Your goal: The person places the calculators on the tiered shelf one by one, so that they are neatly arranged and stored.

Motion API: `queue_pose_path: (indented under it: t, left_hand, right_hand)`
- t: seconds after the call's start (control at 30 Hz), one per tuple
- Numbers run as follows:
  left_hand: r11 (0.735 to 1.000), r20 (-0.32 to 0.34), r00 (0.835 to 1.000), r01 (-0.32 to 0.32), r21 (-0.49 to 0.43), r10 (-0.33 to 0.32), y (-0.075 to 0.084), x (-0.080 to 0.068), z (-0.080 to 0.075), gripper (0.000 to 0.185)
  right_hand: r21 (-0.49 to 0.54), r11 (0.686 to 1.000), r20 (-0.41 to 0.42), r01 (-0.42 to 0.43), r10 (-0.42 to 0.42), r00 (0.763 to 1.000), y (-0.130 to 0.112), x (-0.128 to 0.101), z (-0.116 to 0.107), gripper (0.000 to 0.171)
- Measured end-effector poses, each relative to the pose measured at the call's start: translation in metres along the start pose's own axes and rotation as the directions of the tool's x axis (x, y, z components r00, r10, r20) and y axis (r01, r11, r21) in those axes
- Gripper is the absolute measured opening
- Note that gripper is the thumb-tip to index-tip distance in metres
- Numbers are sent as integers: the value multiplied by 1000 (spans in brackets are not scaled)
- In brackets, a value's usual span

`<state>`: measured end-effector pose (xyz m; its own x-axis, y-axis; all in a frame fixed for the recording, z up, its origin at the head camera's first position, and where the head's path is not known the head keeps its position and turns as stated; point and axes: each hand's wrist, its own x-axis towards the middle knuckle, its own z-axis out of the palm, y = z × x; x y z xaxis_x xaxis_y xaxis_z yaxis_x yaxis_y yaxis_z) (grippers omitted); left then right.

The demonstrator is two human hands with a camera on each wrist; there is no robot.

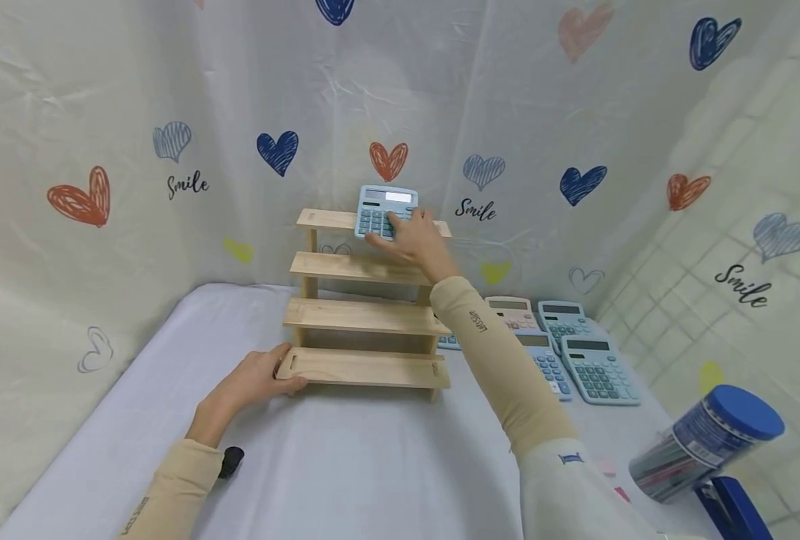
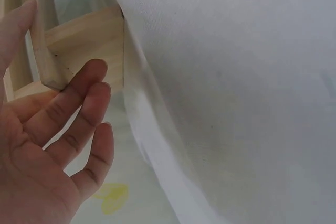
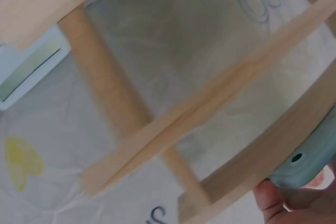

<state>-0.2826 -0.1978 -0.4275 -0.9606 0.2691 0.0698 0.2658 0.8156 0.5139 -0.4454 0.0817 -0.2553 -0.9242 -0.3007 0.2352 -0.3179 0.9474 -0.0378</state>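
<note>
The calculator (image 1: 384,211) is pale blue, with a light grey display strip along its top and rows of darker blue keys below. It stands tilted back on the top step of a four-step wooden rack (image 1: 366,315), its lower edge on the plank and its top leaning toward the heart-printed curtain (image 1: 136,150) just behind. The right hand (image 1: 410,238) grasps it at its lower right corner, fingers laid over the keys; in the right wrist view a fingertip sits under the calculator's rounded blue edge (image 3: 310,163) against the plank.

The left hand (image 1: 254,382) holds the rack's bottom step at its left end, thumb on top; the left wrist view shows its fingers (image 2: 79,114) loosely curved round the plank end.

Left of the grip, most of the top step is bare wood, and the three steps beneath the grip are bare too. To the right and below, on the white table (image 1: 346,465), lie four more calculators (image 1: 575,349) close together, near the rack's right foot. A blue-lidded jar (image 1: 707,442) lies nearer the table's right edge. A small black object (image 1: 231,461) lies by the left sleeve.
</note>
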Motion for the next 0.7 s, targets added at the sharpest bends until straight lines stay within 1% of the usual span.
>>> queue_pose_path:
  t: [0.17, 0.3, 0.57, 0.7]
  left_hand:
    - [1000, 5, 1000, 2, -16, -2, 0, -1, -2, 77]
    - [1000, 8, 1000, -7, -22, 7, 2, 0, -1, 77]
    - [1000, 14, 1000, 5, -28, -5, 3, -1, -1, 72]
    - [1000, 10, 1000, 12, -23, -12, 1, -2, -1, 75]
  right_hand:
    - [-5, 999, -9, 49, -49, 999, -34, 10, 5, 86]
    - [-6, 998, -4, 58, -58, 998, -50, 15, 5, 85]
    - [-14, 998, 1, 68, -68, 998, -59, 19, 5, 85]
    - [-24, 996, 8, 83, -83, 997, -60, 20, 4, 85]
